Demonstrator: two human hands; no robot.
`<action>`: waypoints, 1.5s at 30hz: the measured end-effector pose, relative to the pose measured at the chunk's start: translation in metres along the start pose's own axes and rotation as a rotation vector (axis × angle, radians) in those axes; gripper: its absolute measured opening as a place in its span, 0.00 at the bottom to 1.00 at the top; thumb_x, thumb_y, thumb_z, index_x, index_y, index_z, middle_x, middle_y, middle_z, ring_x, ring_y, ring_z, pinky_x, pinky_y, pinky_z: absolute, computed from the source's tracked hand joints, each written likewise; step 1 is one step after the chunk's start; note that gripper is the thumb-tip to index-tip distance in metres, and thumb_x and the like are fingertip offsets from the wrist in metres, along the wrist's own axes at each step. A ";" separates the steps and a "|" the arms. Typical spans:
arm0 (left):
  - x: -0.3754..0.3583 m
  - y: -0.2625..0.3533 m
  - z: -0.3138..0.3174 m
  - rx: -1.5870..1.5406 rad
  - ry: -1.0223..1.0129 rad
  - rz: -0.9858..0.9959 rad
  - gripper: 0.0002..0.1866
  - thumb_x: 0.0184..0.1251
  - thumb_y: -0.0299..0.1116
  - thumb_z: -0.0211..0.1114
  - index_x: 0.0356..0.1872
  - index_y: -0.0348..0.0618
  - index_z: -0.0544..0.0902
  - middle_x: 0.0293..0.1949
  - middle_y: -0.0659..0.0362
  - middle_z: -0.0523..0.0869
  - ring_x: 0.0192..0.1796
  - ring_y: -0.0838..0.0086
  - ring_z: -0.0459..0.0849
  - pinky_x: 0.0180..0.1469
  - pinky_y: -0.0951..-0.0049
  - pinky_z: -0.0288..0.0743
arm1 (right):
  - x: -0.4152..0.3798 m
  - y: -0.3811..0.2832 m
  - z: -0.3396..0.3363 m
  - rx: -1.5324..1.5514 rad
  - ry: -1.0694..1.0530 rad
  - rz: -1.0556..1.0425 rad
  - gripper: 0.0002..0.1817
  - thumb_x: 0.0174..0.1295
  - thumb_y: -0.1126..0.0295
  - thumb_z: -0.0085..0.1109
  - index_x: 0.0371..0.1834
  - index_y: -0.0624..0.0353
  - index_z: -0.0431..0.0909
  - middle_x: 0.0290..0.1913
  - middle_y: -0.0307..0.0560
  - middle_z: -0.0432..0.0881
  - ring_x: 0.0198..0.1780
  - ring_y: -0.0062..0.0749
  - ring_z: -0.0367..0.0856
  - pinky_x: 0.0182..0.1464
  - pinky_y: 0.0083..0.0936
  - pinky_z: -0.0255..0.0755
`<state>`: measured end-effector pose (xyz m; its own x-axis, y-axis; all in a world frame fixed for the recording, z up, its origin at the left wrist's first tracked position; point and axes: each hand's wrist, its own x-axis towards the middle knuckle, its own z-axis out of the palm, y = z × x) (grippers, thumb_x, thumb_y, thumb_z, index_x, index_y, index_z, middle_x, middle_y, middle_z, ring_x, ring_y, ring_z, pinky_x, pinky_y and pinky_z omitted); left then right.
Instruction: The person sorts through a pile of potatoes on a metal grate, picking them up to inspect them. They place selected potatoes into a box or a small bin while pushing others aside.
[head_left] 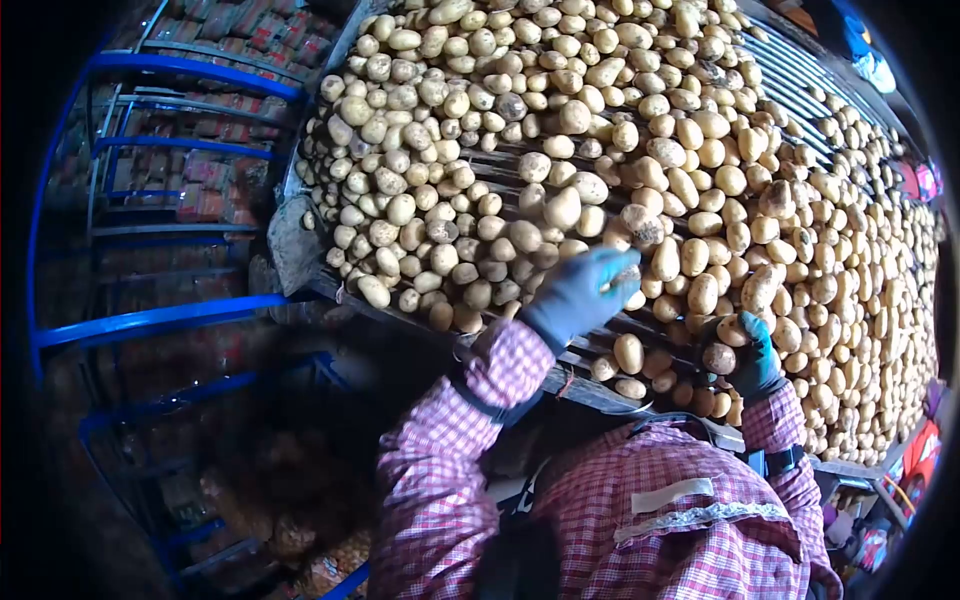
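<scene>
My left hand (580,292), in a blue-grey glove, reaches over the slatted sorting table. It is slightly blurred, with its fingers curled around a potato (625,277) that shows partly at the fingertips. To the right, near the table's front edge, my right hand (758,358) wears a blue-green glove. Its fingers close around a potato (733,331), and a darker, soiled potato (718,358) lies against it. Pale potatoes (562,208) surround both hands, several with dark, dirty patches. Part of each palm is hidden.
Potatoes cover most of the table, whose dark slats (490,165) show in gaps. A metal edge (600,388) runs along the front. Blue rails (165,320) stand at left, with stacked filled sacks (225,150) behind. Bright metal bars (790,85) lie at the upper right.
</scene>
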<state>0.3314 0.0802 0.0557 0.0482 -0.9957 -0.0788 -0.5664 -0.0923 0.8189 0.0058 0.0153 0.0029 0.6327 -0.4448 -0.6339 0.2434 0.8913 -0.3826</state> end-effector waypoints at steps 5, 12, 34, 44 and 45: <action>-0.024 -0.046 -0.033 0.007 0.300 -0.062 0.15 0.68 0.30 0.71 0.54 0.42 0.87 0.47 0.55 0.89 0.49 0.70 0.88 0.54 0.68 0.82 | -0.009 -0.001 0.003 0.082 0.040 0.064 0.28 0.66 0.46 0.62 0.55 0.60 0.81 0.49 0.55 0.87 0.48 0.46 0.88 0.49 0.45 0.85; -0.006 -0.045 -0.063 0.262 0.390 -0.078 0.19 0.66 0.34 0.71 0.57 0.41 0.84 0.54 0.50 0.85 0.54 0.59 0.85 0.57 0.64 0.80 | -0.018 0.000 -0.009 0.093 0.011 0.033 0.24 0.68 0.49 0.62 0.53 0.59 0.81 0.49 0.52 0.86 0.49 0.45 0.87 0.53 0.46 0.84; 0.000 -0.032 0.015 0.050 0.403 0.017 0.15 0.68 0.32 0.69 0.53 0.38 0.86 0.48 0.51 0.87 0.51 0.63 0.86 0.57 0.64 0.80 | -0.041 -0.008 0.004 -0.073 -0.142 -0.132 0.33 0.69 0.43 0.54 0.55 0.69 0.79 0.50 0.58 0.85 0.49 0.45 0.87 0.53 0.44 0.84; 0.075 -0.050 -0.034 0.690 0.014 -0.326 0.22 0.64 0.52 0.67 0.45 0.42 0.85 0.43 0.40 0.88 0.48 0.43 0.86 0.51 0.51 0.81 | -0.051 -0.001 0.000 -0.148 -0.008 -0.168 0.39 0.64 0.37 0.56 0.50 0.71 0.81 0.44 0.59 0.87 0.43 0.44 0.89 0.45 0.38 0.86; 0.076 -0.051 -0.034 0.732 -0.025 -0.322 0.22 0.64 0.52 0.66 0.46 0.42 0.85 0.44 0.41 0.88 0.49 0.44 0.86 0.52 0.51 0.81 | -0.049 0.002 -0.005 -0.132 0.036 -0.175 0.39 0.64 0.37 0.56 0.50 0.71 0.81 0.44 0.59 0.87 0.43 0.44 0.89 0.44 0.38 0.86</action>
<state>0.3913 0.0090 0.0274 0.2877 -0.9196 -0.2675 -0.9243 -0.3397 0.1738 -0.0279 0.0388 0.0297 0.5618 -0.5966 -0.5731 0.2473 0.7822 -0.5718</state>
